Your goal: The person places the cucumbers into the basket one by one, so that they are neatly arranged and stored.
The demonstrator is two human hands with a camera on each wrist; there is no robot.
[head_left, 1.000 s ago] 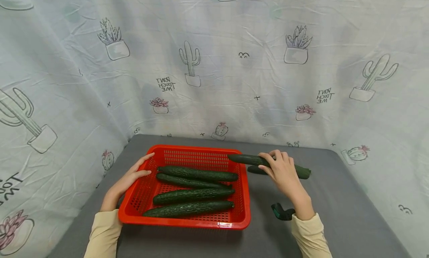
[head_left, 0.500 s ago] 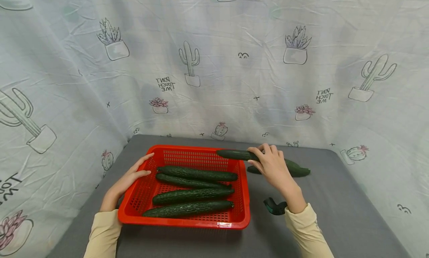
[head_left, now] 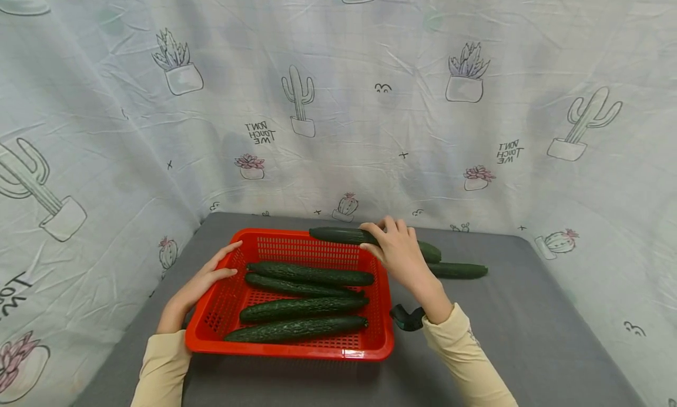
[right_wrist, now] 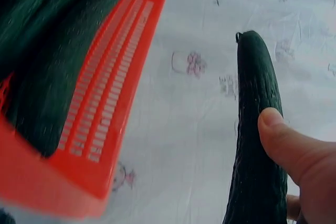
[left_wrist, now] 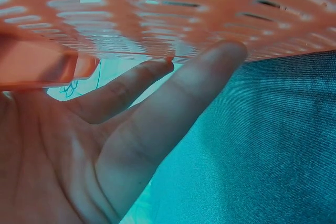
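A red plastic basket (head_left: 392, 330) with slotted walls holds several dark green cucumbers (head_left: 304, 308) lying side by side. My left hand (head_left: 198, 286) grips its left side, with fingers over the rim in the head view and others against the slotted outside in the left wrist view. My right hand (head_left: 399, 251) holds another cucumber (head_left: 338, 235) round its middle, above the basket's back right corner. In the right wrist view the thumb lies along this cucumber (right_wrist: 257, 98), apart from the basket wall (right_wrist: 113, 93). One more cucumber (head_left: 465, 271) lies on the table, partly hidden behind the right hand.
A grey cloth-covered table (head_left: 508, 325) runs under everything. White fabric (head_left: 349, 101) printed with potted plants hangs behind and at both sides. A black device (head_left: 407, 318) sits at the right wrist, near the basket's right rim.
My right hand has carried its cucumber leftward from the table's right side to over the basket's back rim. More of the cucumber on the table shows. The left hand and basket stay put.
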